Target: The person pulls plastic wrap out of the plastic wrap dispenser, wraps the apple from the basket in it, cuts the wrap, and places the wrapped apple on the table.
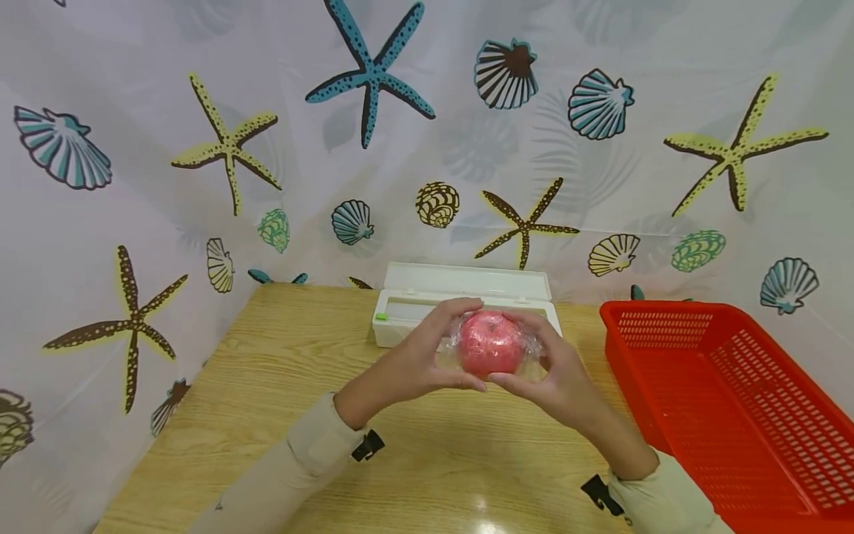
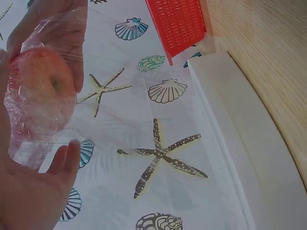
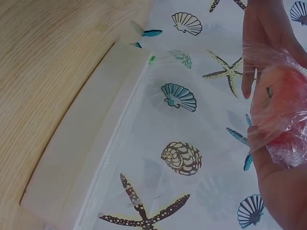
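Observation:
A red apple [image 1: 492,345] in crinkled clear plastic wrap [image 3: 292,143] is held up above the table between both hands. My left hand [image 1: 419,356] grips it from the left, fingers over the far side and thumb along the near side. From the right, my right hand [image 1: 557,371] holds it the same way, the two thumb tips close together in front. In the left wrist view the stem hollow of the apple [image 2: 45,91] shows through the film. Loose film spreads out around the fruit on both sides.
Behind the hands stands a long white wrap dispenser box [image 1: 394,334] with its lid [image 1: 467,282] raised and a green tab at its left end. A red plastic basket [image 1: 627,363] is on the right. A curtain [image 1: 414,163] printed with starfish and shells hangs behind the wooden table [image 1: 280,348].

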`<state>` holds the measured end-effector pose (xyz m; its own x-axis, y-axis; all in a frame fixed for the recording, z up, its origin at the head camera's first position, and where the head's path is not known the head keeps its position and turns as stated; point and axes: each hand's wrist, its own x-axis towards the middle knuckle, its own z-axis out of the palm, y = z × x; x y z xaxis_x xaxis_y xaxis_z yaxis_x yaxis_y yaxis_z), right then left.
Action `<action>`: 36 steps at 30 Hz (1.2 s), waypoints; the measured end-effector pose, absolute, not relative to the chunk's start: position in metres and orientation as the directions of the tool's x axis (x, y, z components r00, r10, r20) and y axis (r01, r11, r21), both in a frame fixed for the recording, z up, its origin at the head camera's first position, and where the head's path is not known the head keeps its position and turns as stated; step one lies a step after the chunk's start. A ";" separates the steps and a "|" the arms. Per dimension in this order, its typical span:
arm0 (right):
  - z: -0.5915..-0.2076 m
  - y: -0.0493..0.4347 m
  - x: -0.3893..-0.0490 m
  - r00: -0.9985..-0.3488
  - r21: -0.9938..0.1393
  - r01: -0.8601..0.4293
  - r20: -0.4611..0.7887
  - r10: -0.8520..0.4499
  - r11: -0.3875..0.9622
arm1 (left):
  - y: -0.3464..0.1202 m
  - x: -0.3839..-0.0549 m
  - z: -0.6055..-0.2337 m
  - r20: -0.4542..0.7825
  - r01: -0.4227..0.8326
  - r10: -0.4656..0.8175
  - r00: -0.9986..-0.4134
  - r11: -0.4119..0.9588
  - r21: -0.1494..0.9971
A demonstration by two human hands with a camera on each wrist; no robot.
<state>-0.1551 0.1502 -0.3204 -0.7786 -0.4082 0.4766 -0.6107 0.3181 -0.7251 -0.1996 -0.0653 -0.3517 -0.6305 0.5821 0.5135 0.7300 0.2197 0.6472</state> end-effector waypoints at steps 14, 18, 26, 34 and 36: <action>-0.343 0.160 -0.172 -0.878 -0.866 -0.439 0.357 -0.318 0.239 | -0.063 -0.202 -0.357 0.738 0.934 0.603 -0.303 0.342 0.103; -0.340 0.160 -0.172 -0.896 -0.896 -0.390 0.317 -0.310 0.212 | -0.062 -0.202 -0.355 0.750 0.942 0.597 -0.285 0.318 0.104; -0.339 0.161 -0.173 -0.892 -0.912 -0.363 0.280 -0.354 0.194 | -0.063 -0.201 -0.355 0.754 0.947 0.584 -0.301 0.276 0.164; -0.337 0.165 -0.173 -0.866 -0.882 -0.394 0.262 -0.425 0.258 | -0.062 -0.201 -0.355 0.762 0.944 0.563 -0.321 0.249 0.214; -0.336 0.166 -0.173 -0.861 -0.877 -0.402 0.265 -0.433 0.262 | -0.061 -0.200 -0.355 0.761 0.942 0.559 -0.329 0.245 0.227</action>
<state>-0.1734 0.1658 -0.3363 -0.8613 -0.4332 0.2655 -0.4020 0.2616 -0.8775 -0.2005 -0.0609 -0.3550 -0.3291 0.5591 0.7610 0.9424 0.2455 0.2272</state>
